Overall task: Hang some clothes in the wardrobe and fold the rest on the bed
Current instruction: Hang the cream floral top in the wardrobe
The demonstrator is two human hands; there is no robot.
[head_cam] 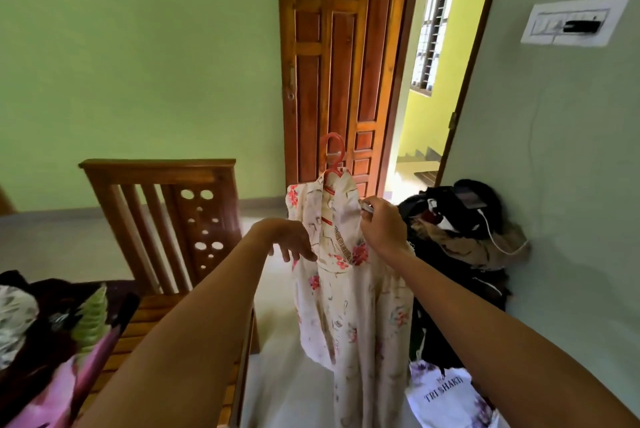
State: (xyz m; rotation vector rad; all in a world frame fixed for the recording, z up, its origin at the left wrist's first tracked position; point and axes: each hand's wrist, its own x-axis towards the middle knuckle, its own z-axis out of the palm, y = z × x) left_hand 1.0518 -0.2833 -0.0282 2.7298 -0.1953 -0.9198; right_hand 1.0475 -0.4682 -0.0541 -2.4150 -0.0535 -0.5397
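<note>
A cream dress with red flowers (349, 292) hangs on a red plastic hanger (333, 157), held up in mid-air in front of the wooden door. My right hand (382, 225) pinches the dress's right shoulder, fingers curled on the cloth. My left hand (289, 239) is at the dress's left edge with loose fingers pointing down, the fingertips touching the fabric. More clothes (52, 334), pink, green and dark, lie in a heap on the bed at the lower left.
A wooden footboard (162, 220) stands left of the dress. A dark pile of clothes and bags (460, 240) with a phone on a white cable leans on the right wall, above a white printed bag (446, 393). The door (339, 57) stands open.
</note>
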